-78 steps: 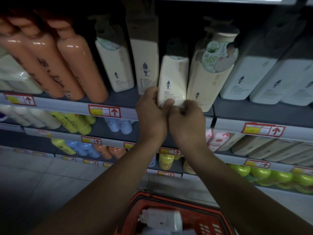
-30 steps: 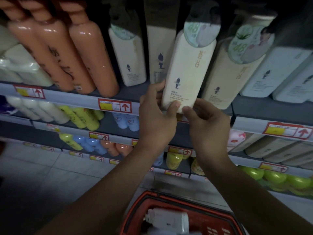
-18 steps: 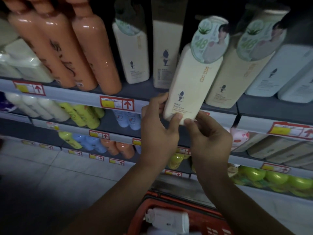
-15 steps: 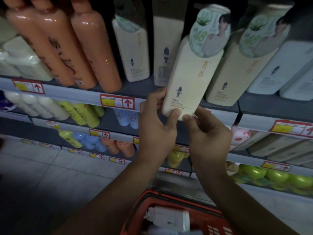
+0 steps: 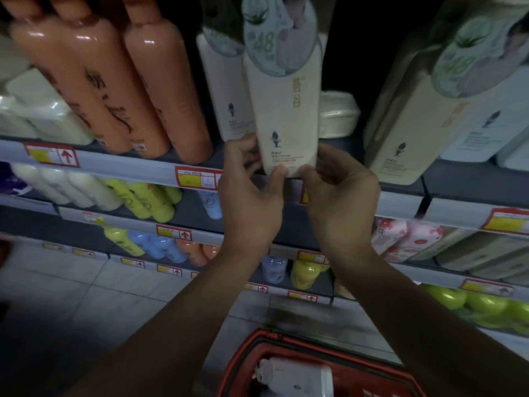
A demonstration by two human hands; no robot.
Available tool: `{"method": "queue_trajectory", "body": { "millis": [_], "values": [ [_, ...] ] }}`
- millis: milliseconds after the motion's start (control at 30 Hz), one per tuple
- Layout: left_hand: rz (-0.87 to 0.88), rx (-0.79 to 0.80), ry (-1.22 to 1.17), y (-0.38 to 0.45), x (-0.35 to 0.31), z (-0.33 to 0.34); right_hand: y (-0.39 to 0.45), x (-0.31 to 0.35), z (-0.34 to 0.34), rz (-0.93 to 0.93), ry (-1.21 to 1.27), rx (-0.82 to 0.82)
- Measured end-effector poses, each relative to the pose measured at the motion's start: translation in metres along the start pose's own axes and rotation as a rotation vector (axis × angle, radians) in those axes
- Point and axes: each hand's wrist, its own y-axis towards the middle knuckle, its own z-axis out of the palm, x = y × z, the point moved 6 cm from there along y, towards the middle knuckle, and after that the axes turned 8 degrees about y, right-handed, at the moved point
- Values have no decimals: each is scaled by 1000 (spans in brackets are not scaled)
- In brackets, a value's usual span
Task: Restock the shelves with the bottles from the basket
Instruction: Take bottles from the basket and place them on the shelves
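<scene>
Sitting nearest, below the fingers, the red basket (image 5: 289, 346) holds a white bottle (image 5: 297, 375). Above it, the left hand (image 5: 249, 193) and right hand (image 5: 340, 193) pinch the cream bottle (image 5: 283, 110) by its base, fingers clamped on it at the shelf (image 5: 128, 167) edge. Orange bottles (image 5: 123, 90) stand left of the fingers.

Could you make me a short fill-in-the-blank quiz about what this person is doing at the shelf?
1. Both hands hold the cream bottle by its ____ end.
2. The tall bottles left of it are ____ in colour.
3. The basket below has a ____ rim.
4. The round tag on the held bottle shows the number ____.

Missing words: bottom; orange; red; 48
</scene>
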Motion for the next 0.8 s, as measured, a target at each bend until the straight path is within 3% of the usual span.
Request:
{"method": "queue_trajectory", "body": {
  "millis": [300,800],
  "values": [
    [26,52,81,16,7,3,9,-10,7,2,-217,-76],
    [50,-34,239,4,10,2,-1,-15,10,-8,-333,-24]
  ]
}}
